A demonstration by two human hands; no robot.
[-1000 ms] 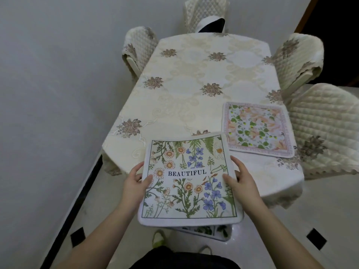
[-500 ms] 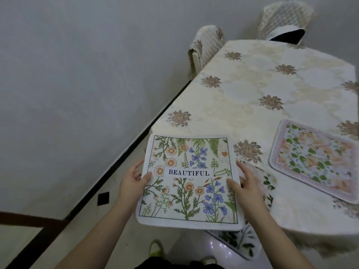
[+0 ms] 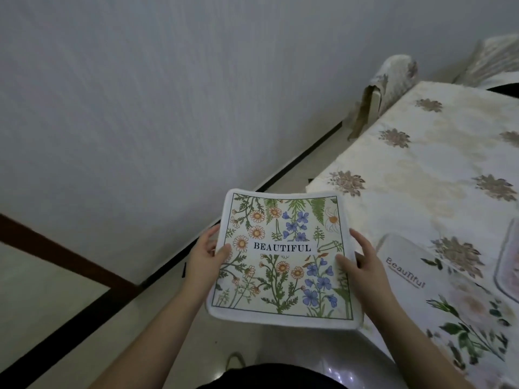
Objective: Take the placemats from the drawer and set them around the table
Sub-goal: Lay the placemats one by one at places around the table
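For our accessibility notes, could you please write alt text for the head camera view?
Both hands, left hand and right hand, hold a floral placemat reading BEAUTIFUL beside a cloth-covered table. Another placemat lies on the table.

Placemat in hands [image 3: 283, 256]: white border, thin dark frame line, cream ground, orange daisies, blue flowers, green ferns and stems, black word "BEAUTIFUL" on white band.
Second placemat [image 3: 449, 301] on table: white, dark green leaves, pale peach blooms, dark script "Beautiful".
Third placemat [image 3: 508, 262] at right edge: pale border, pinkish inside, blurred.
Tablecloth [image 3: 421, 175]: cream, faint beige pattern, brown-grey flower motifs.
Wall [image 3: 140, 94]: plain grey-white.
Baseboard [image 3: 84, 318]: black.
Chair cover [image 3: 396, 77]: cream, brownish motifs.
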